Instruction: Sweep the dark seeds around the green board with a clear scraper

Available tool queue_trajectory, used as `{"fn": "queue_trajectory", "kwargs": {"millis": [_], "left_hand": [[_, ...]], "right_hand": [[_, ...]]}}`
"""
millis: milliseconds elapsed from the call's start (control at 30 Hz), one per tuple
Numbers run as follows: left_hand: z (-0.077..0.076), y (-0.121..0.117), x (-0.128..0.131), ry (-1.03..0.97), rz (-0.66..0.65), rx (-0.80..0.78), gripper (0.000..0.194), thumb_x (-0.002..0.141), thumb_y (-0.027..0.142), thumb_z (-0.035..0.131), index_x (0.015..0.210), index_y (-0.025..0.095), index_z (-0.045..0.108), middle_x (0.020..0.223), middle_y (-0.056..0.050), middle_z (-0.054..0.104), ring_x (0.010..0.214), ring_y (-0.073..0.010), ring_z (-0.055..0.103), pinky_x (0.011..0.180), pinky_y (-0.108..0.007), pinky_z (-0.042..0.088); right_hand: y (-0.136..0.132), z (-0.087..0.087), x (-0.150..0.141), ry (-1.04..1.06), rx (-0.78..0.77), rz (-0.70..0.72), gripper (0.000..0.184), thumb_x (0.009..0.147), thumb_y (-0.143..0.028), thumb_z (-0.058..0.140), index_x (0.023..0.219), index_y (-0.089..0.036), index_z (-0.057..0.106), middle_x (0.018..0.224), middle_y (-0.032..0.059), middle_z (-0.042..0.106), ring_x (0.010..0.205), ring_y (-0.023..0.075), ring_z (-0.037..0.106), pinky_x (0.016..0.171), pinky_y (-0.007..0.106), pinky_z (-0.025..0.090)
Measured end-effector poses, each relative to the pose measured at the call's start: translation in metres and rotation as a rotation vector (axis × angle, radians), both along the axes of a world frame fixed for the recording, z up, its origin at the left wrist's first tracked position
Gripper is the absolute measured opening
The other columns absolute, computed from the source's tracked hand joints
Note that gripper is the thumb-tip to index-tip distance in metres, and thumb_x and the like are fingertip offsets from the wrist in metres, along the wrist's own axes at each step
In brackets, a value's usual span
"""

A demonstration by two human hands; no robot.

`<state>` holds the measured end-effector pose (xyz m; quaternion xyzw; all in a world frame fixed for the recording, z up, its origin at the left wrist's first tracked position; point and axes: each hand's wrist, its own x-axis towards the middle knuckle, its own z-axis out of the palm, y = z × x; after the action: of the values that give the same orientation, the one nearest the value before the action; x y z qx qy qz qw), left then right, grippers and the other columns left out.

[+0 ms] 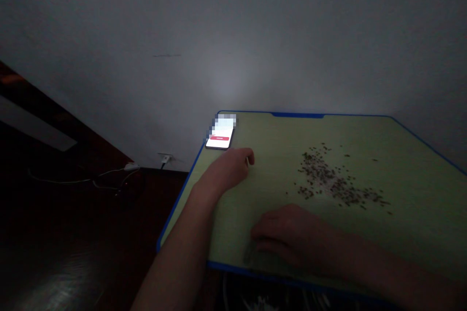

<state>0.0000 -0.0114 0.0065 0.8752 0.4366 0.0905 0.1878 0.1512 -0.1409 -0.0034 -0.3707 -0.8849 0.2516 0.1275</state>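
Note:
My left hand (pixel 238 167) is above the left part of the pale green tabletop (pixel 270 155), just below a lit phone (pixel 220 132). Its fingers are loosely bent, with a gap at the index finger, and nothing shows between them. Palm down near the front edge is my right hand (pixel 286 235), its fingers bent and the thumb side apart. A dark patch, perhaps shadow, lies beside its fingertips; the underside of the hand is hidden. Many small dark bits (pixel 328 180), too small to name, are scattered beyond my right hand. Neither hand touches them.
A blue rim (pixel 297 115) borders the tabletop, which stands against a grey wall (pixel 233 34). Left of it, a plug (pixel 166 159) sits in a wall socket, and pale cables (pixel 105 172) run over the dark floor (pixel 73 262). The room is dim.

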Motion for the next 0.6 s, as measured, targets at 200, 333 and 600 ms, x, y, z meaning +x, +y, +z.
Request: {"fn": "queue_trajectory", "kwargs": {"millis": [200,333,600], "left_hand": [[0.0018,-0.0005,0.0014,0.031,0.017,-0.028,0.031,0.070,0.006,0.042,0.089,0.019,0.062,0.077,-0.004,0.065,0.067,-0.0139,0.056,0.058,-0.024,0.038],[0.0027,-0.0007,0.0016,0.040,0.009,-0.034,0.032,0.069,0.005,0.041,0.090,0.018,0.062,0.080,-0.005,0.066,0.068,-0.0150,0.057,0.060,-0.026,0.038],[0.0009,0.0000,0.0004,0.033,0.020,-0.033,0.032,0.069,0.006,0.042,0.091,0.018,0.062,0.080,-0.005,0.066,0.070,-0.0155,0.057,0.060,-0.026,0.039]], "right_hand": [[-0.0015,0.0011,0.0004,0.022,-0.036,0.017,0.020,0.090,-0.025,0.045,0.088,-0.020,0.065,0.081,0.0012,0.067,0.072,0.0125,0.060,0.066,0.023,0.041],[-0.0034,-0.0017,0.0014,0.035,-0.049,0.006,0.019,0.089,-0.026,0.047,0.089,-0.019,0.065,0.082,0.0018,0.067,0.072,0.0125,0.060,0.066,0.022,0.040],[-0.0029,0.0035,0.0082,0.062,-0.019,-0.079,0.020,0.089,-0.026,0.047,0.091,-0.020,0.066,0.083,0.0016,0.069,0.074,0.0138,0.061,0.068,0.024,0.040]]}}
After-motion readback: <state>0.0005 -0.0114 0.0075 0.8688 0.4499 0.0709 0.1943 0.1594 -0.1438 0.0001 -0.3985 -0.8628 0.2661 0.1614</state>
